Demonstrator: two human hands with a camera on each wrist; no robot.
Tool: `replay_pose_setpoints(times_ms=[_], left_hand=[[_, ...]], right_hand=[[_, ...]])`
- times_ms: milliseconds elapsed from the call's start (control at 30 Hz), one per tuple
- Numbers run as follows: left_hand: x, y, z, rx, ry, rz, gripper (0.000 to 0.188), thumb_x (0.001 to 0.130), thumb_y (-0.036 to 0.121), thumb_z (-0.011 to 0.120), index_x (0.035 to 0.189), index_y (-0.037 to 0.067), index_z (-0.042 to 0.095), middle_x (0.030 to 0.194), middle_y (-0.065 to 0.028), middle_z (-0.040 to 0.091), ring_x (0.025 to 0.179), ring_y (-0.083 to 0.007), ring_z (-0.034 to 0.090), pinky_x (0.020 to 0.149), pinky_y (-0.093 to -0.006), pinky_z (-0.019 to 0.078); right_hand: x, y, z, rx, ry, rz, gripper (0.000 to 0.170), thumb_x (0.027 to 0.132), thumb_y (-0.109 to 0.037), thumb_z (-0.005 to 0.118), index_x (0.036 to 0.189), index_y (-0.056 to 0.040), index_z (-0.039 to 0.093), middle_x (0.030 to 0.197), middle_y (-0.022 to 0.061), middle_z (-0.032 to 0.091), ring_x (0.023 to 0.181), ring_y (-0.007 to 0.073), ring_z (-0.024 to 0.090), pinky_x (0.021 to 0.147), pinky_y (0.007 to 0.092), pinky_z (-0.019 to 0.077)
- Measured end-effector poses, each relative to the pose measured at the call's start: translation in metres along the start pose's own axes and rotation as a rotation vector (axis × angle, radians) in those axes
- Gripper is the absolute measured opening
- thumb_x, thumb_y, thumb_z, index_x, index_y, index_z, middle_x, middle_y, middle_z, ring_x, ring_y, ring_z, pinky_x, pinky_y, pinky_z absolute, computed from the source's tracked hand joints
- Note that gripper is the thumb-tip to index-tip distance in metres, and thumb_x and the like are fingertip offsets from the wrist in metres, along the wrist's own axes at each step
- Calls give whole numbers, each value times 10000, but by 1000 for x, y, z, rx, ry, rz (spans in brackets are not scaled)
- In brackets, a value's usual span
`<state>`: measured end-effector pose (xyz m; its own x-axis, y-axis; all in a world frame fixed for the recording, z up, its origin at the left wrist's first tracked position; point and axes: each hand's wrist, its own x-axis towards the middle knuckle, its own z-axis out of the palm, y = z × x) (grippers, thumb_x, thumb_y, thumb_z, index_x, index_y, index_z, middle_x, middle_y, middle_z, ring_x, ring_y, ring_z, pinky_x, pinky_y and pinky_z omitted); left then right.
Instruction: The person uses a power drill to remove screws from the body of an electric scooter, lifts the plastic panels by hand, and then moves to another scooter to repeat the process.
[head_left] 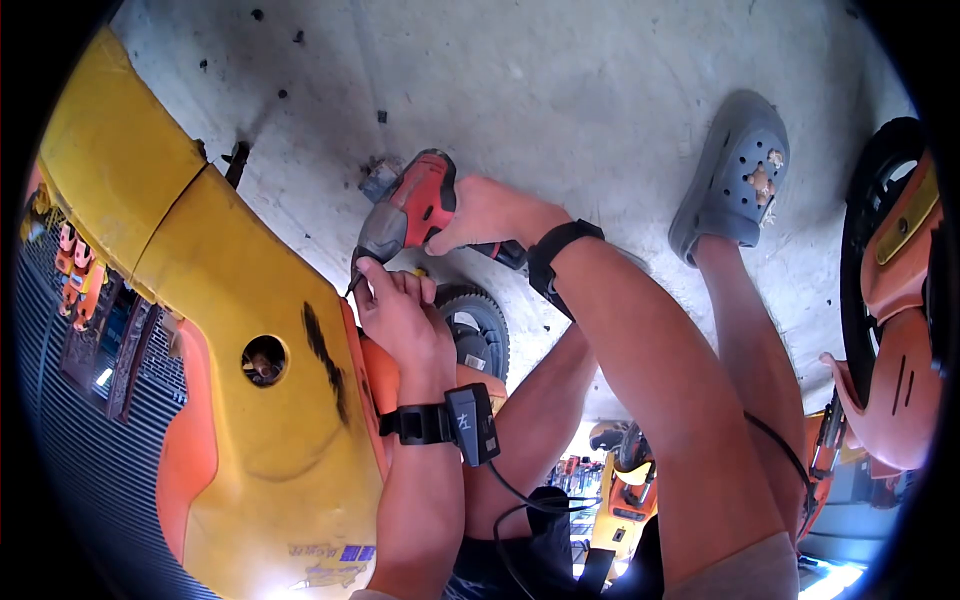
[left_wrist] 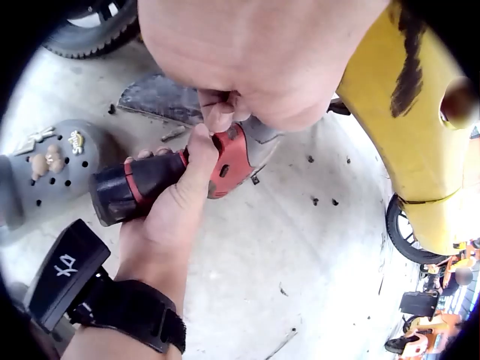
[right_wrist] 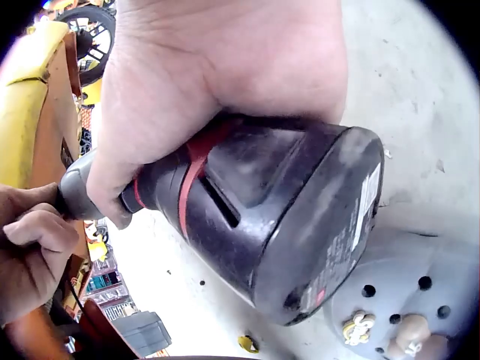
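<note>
A red and black cordless impact driver point(head_left: 418, 205) is held by my right hand point(head_left: 500, 212), whose fingers wrap its handle. Its black battery base point(right_wrist: 319, 232) fills the middle of the right wrist view. The driver's grey nose points at the side edge of a large yellow body panel point(head_left: 235, 300) with orange trim. At the nose, the curled fingertips of my left hand point(head_left: 405, 320) pinch around the thin dark bit point(head_left: 352, 284). The left hand's own wrist view shows mostly its back, which hides the bit and the tip.
A grey clog point(head_left: 735, 165) is on the concrete floor to the right. Behind my left hand is a small wheel point(head_left: 480, 330). Another orange vehicle point(head_left: 900, 300) stands at the right edge. Small dark bits point(head_left: 382, 117) lie scattered on the floor. Cables run from the wrist cameras.
</note>
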<state>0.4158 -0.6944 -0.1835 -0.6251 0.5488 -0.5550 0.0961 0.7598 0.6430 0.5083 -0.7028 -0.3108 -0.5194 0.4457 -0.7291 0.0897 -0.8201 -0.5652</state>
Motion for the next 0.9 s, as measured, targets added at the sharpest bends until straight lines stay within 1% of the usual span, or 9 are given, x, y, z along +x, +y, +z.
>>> replay_pose_setpoints(times_ms=[133, 167, 367, 467, 533, 600, 700, 800, 900], left_hand=[[-4, 2, -1, 7, -2, -11, 289, 983, 284, 534, 819, 80, 412, 579, 37, 285, 505, -75, 276, 464, -249, 277], [-3, 2, 0, 17, 26, -11, 280, 980, 283, 540, 835, 76, 419, 578, 37, 288, 505, -75, 278, 463, -248, 276], [-1, 5, -7, -4, -16, -28, 288, 960, 300, 577, 843, 82, 430, 588, 39, 292, 509, -71, 281, 459, -242, 271], [-2, 6, -2, 34, 84, -57, 304, 951, 336, 585, 914, 59, 465, 604, 44, 290, 493, -66, 273, 458, -247, 282], [0, 3, -7, -10, 22, -132, 328, 929, 370, 612, 895, 84, 454, 630, 40, 282, 519, -67, 297, 469, -239, 291], [-8, 15, 4, -9, 77, -123, 334, 932, 362, 611, 851, 94, 428, 627, 43, 279, 523, -67, 287, 474, -237, 284], [-10, 19, 0, -158, 45, -163, 432, 915, 350, 637, 691, 125, 344, 606, 37, 255, 522, -89, 263, 471, -246, 252], [-7, 19, -9, -285, 61, -225, 457, 907, 350, 647, 670, 118, 333, 587, 32, 241, 506, -98, 245, 465, -247, 252], [-8, 22, -11, -432, 90, -268, 466, 906, 337, 651, 652, 117, 327, 575, 30, 223, 497, -102, 222, 460, -246, 242]], right_hand=[[-9, -5, -4, 19, -28, 41, 560, 561, -412, 794, 894, 14, 645, 798, 147, 658, 706, 250, 639, 648, 352, 511], [-8, -6, -3, -4, -22, 36, 568, 562, -406, 794, 899, 23, 635, 815, 153, 658, 722, 245, 641, 650, 346, 512], [-5, -3, -1, 35, -39, 15, 497, 580, -365, 772, 776, 63, 612, 707, 149, 625, 642, 240, 621, 588, 347, 502], [-3, -5, -2, 19, -56, 21, 452, 593, -348, 757, 722, 55, 601, 662, 137, 605, 600, 238, 605, 562, 350, 495], [-5, -6, -2, 29, -37, 10, 458, 599, -347, 755, 754, 55, 601, 678, 136, 609, 600, 235, 605, 563, 347, 495], [-5, -5, -4, 44, -2, -6, 463, 605, -336, 754, 791, 58, 599, 695, 134, 613, 603, 229, 606, 563, 340, 496], [-3, -2, -5, 98, 21, -28, 457, 620, -282, 763, 880, 52, 592, 741, 126, 625, 628, 204, 614, 562, 317, 499], [-8, -10, -14, 90, 15, 30, 434, 621, -267, 772, 888, 30, 603, 743, 105, 626, 636, 186, 608, 560, 309, 500], [-3, -6, -11, 93, 16, -17, 440, 614, -279, 779, 910, 4, 615, 743, 92, 627, 640, 182, 602, 568, 313, 505]])
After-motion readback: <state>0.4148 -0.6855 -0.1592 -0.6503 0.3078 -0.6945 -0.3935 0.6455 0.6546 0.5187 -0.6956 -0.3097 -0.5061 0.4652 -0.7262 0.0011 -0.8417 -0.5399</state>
